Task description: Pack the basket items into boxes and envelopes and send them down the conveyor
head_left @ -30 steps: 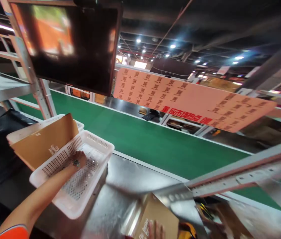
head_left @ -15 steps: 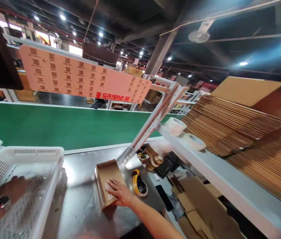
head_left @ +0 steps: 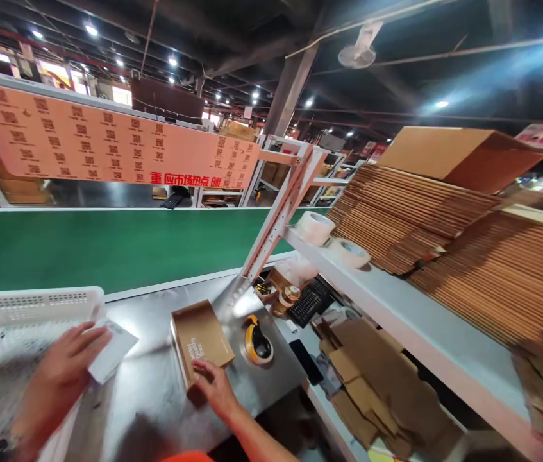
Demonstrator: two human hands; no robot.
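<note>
A flat white slip (head_left: 113, 351), like a card or paper label, is pinched in my left hand (head_left: 66, 362) at the right rim of a white perforated plastic basket (head_left: 50, 298). My right hand (head_left: 218, 388) touches the near edge of a closed brown cardboard box (head_left: 204, 330) with loosely bent fingers, some of them apart. White print shows on the box's top. The box lies flat on the metal tabletop (head_left: 143, 404). Just right of it sits a yellow-and-black tape dispenser (head_left: 258, 340).
Beyond the table runs a green conveyor belt (head_left: 108, 247), under a pink board (head_left: 117, 144) of printed codes. A slanting white shelf (head_left: 396, 305) at right carries tape rolls (head_left: 316, 228) and stacked flat cartons (head_left: 444, 218). Below are a keyboard (head_left: 310, 300), a phone (head_left: 306, 360) and folded cardboard (head_left: 372, 372).
My left hand has come up from inside the basket with the white slip. My right hand has slid from the box's top toward its near edge, uncovering print. The view has shifted right.
</note>
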